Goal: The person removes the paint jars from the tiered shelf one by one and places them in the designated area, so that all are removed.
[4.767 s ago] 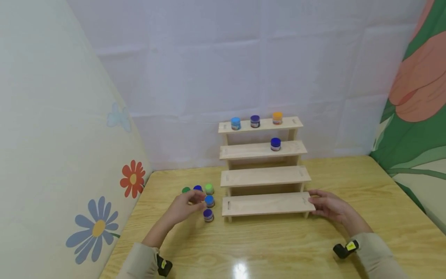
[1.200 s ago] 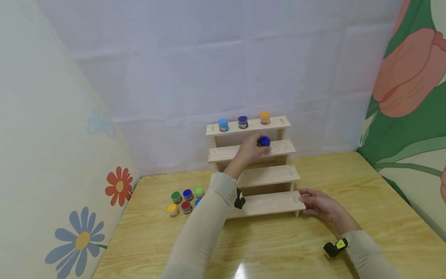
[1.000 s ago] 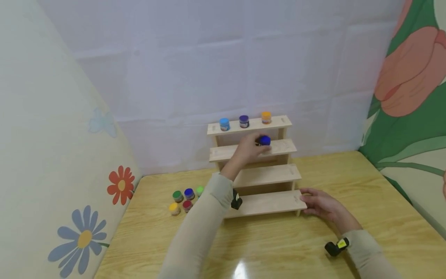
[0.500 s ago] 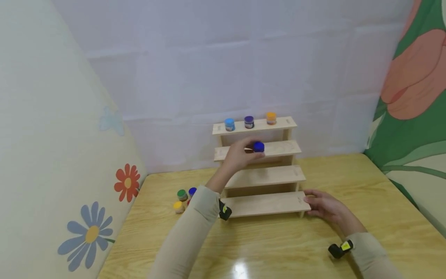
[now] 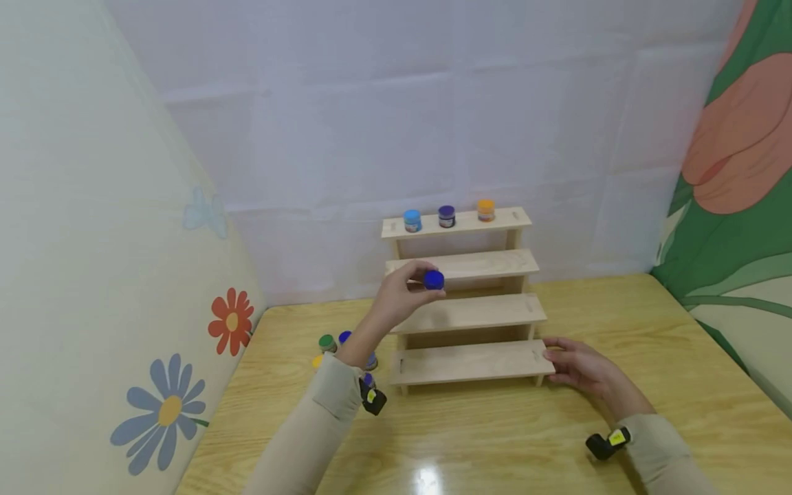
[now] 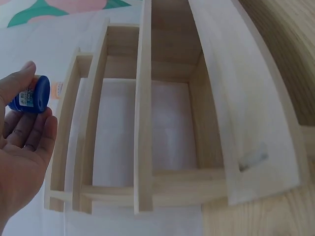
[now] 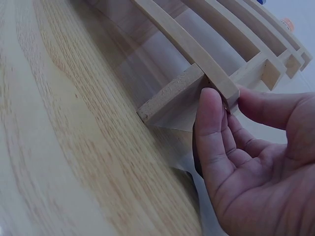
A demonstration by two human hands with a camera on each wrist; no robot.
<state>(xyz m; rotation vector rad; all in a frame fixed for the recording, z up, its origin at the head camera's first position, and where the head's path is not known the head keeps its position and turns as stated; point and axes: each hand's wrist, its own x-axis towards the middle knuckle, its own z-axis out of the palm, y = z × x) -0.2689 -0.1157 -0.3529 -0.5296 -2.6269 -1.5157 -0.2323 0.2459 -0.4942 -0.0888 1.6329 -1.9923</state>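
My left hand (image 5: 396, 302) pinches a small paint jar with a dark blue lid (image 5: 434, 280) between thumb and fingers, lifted in front of the wooden tiered stand (image 5: 476, 362). In the left wrist view the jar (image 6: 32, 96) is tilted on its side, its label showing. At the stand's lower right corner, my right hand (image 5: 581, 368) grips the end of the bottom shelf. The right wrist view shows thumb and fingers on both faces of that shelf end (image 7: 221, 83). Light blue (image 5: 412, 221), purple (image 5: 447, 216) and orange (image 5: 486, 210) jars stand along the top shelf.
More jars, among them a green one (image 5: 327, 343) and a dark blue one (image 5: 346, 337), stand on the table (image 5: 495, 440) left of the stand, several partly hidden by my left forearm. A white cloth (image 5: 346, 137) hangs behind; painted panels flank both sides.
My left hand went from the jars on the table to the second shelf, took the dark blue jar off it, and brought it left and lower. The right hand keeps its grip.
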